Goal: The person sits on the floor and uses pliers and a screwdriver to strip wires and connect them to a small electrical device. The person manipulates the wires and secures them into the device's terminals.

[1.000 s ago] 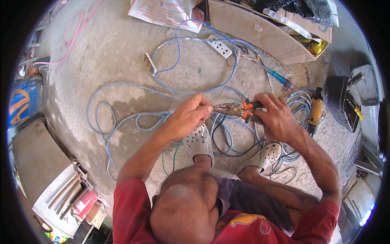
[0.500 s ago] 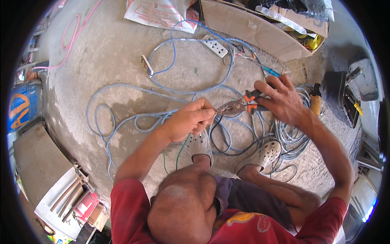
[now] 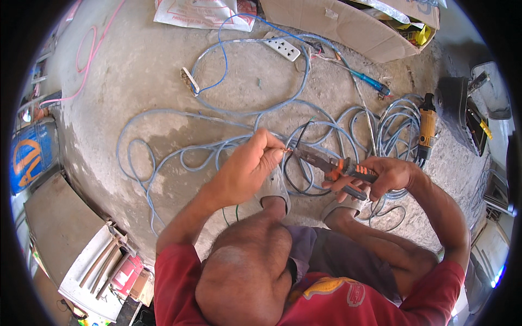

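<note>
Between thumb and forefinger, my left hand (image 3: 255,163) pinches a thin wire whose bare copper end (image 3: 286,150) pokes out past the fingertips. A green wire (image 3: 237,212) hangs below that hand. My right hand (image 3: 389,176) is wrapped round the black and orange handles of a pair of pliers (image 3: 326,163). The pliers' jaws reach left to the copper end, close to or touching it; I cannot tell which. Beneath them a black wire (image 3: 296,176) curves over the floor near my shoe, among loops of grey-blue cable (image 3: 272,111).
A white socket strip (image 3: 283,49) and a teal screwdriver (image 3: 370,82) lie ahead. To the right are a yellow and black power tool (image 3: 428,127) and an open black toolbox (image 3: 457,108). A cardboard box (image 3: 348,30) and white sack (image 3: 198,13) stand at the far side.
My right hand has come nearer to me and turned the pliers, so their handles now slant down to the right. My left hand stays near the same spot, still pinching the wire.
</note>
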The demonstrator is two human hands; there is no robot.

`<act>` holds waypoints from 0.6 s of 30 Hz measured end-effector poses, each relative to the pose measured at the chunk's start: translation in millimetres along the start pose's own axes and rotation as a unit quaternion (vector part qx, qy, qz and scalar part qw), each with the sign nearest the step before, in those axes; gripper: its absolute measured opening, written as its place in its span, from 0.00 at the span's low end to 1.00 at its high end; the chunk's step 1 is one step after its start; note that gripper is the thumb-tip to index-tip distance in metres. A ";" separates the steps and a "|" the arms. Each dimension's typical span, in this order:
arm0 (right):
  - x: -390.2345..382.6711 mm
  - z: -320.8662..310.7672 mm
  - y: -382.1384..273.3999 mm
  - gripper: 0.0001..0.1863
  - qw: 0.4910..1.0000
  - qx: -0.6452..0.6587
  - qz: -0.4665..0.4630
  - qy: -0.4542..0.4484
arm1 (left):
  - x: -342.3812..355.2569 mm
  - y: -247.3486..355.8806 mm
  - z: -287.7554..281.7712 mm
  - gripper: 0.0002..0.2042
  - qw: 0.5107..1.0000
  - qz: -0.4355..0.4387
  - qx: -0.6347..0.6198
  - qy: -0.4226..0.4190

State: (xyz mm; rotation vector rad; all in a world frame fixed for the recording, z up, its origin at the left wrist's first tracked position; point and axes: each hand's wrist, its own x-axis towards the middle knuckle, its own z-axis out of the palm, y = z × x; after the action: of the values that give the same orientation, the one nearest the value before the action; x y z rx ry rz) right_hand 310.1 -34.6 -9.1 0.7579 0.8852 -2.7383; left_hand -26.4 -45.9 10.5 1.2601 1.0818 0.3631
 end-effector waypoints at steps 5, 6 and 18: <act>2.7 11.7 -2.2 0.42 0.999 -0.039 -0.015 0.034 | 4.5 -13.1 -3.5 0.10 0.951 -0.114 -0.278 -0.066; 2.4 12.2 -2.5 0.42 0.997 -0.054 -0.016 0.047 | 4.8 -15.4 -4.1 0.10 0.944 -0.117 -0.301 -0.072; 1.5 18.1 -10.1 0.40 0.997 -0.043 -0.007 0.066 | 8.8 -24.5 -5.9 0.10 0.918 -0.121 -0.368 -0.082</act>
State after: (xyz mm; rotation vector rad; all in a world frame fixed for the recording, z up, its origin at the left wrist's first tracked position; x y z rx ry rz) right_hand 298.2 -37.0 7.8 0.9292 1.0306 -2.6675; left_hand -34.7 -43.9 -14.8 0.4689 0.8226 0.4132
